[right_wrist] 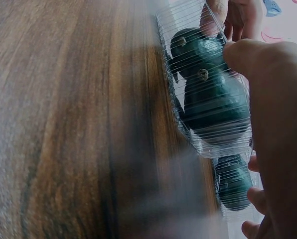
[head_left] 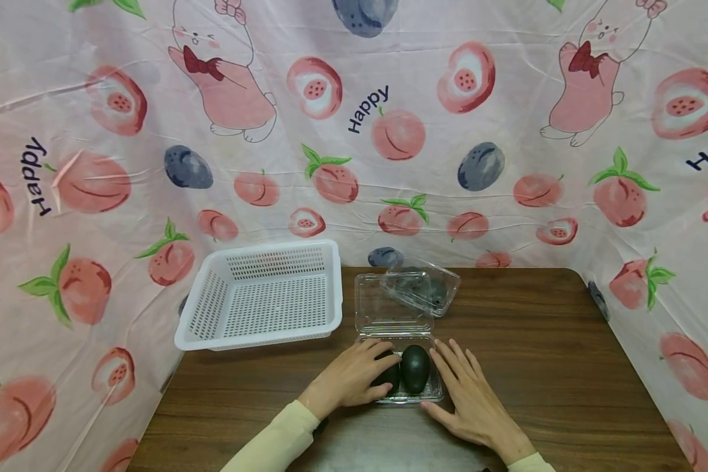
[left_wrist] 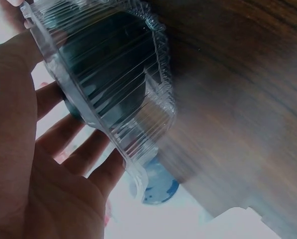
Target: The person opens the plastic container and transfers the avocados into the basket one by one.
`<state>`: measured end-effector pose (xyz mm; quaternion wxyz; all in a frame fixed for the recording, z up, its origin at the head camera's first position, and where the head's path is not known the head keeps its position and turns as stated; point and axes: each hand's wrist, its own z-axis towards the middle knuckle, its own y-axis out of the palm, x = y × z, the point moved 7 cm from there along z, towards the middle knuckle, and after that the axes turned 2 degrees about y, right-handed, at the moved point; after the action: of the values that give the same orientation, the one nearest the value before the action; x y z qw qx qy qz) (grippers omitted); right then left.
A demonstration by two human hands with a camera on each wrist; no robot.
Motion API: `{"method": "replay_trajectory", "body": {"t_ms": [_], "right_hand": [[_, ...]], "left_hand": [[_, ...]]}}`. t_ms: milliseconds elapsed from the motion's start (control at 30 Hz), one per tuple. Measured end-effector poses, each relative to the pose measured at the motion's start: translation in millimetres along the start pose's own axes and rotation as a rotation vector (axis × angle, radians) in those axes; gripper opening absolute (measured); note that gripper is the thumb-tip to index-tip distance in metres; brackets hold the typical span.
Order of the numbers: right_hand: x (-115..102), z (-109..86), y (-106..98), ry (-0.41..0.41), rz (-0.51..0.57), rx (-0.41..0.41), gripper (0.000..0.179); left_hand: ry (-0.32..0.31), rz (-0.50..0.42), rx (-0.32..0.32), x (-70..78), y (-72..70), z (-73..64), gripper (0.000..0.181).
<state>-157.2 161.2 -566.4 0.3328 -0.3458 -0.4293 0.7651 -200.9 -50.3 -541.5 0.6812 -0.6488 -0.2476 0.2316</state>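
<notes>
Head view: the open clamshell point(head_left: 410, 399) sits midway between the counter's point(head_left: 537, 341) side edges. Left hand point(head_left: 354, 376) fingers grip one avocado point(head_left: 392, 375); right hand point(head_left: 471, 401) fingers lie straight. Uneven pressure could tip the clamshell.

The head view looks forward and down from behind and above the left hand point(head_left: 356, 379) and right hand point(head_left: 471, 401), wide enough for table point(head_left: 566, 373) and cloth point(head_left: 407, 85). Each wrist view sits close in at its own hand, facing toward the fingers point(left_wrist: 64, 133); all three views share the box point(head_left: 410, 399) between the hands.
</notes>
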Motion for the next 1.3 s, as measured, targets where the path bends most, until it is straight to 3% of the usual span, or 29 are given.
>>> {"method": "replay_trajectory", "body": {"t_ms": [433,667,1033,1300], "right_hand": [[-1,-0.5,1,0.010,0.005,0.003,0.099],[-1,-0.4,2,0.012,0.002,0.001,0.100],[-1,-1.3,2,0.014,0.010,-0.002,0.100],[-1,-2.4,4,0.009,0.006,0.005,0.100]], "left_hand": [[0.009,-0.158,-0.100,-9.2,-4.4,11.9,0.056],[0.024,-0.201,-0.138,-11.2,-5.4,16.8,0.058],[0.034,-0.267,-0.153,-12.2,-3.3,22.5,0.056],[0.054,-0.290,-0.129,-14.6,-3.2,23.0,0.055]]}}
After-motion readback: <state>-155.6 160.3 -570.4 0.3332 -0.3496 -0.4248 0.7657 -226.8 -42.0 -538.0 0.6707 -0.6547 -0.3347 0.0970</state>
